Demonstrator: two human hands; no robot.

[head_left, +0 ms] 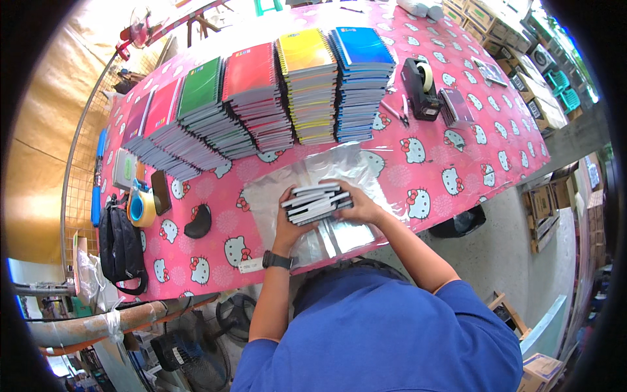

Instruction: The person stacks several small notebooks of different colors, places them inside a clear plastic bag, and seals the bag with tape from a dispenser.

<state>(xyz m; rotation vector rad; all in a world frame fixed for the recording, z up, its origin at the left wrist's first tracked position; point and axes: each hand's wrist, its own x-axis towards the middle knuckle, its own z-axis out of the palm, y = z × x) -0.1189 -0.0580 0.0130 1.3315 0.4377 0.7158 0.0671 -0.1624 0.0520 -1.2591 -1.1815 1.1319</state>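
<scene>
Between my hands stands a small stack of notebooks (pixel 316 204), their white page edges and dark covers facing up and slightly fanned out of line. My left hand (pixel 289 225) is closed round its left side, and my right hand (pixel 358 206) grips its right side. Beneath them, clear plastic bags (pixel 359 168) lie on the pink patterned tablecloth (pixel 428 232). Beyond, tall piles of spiral notebooks stand in a row: blue (pixel 363 49), yellow (pixel 305 52), red (pixel 250 70), green (pixel 201 85), pink (pixel 162 108) and purple (pixel 136 119).
Right of the piles are a tape dispenser (pixel 423 91), pink-handled scissors (pixel 400 112) and a small purple notebook stack (pixel 457 108). At left lie a phone (pixel 160 192), tape rolls (pixel 142 208), a dark curved object (pixel 198 222) and a black bag (pixel 122 245). Cardboard boxes (pixel 542 108) line the right.
</scene>
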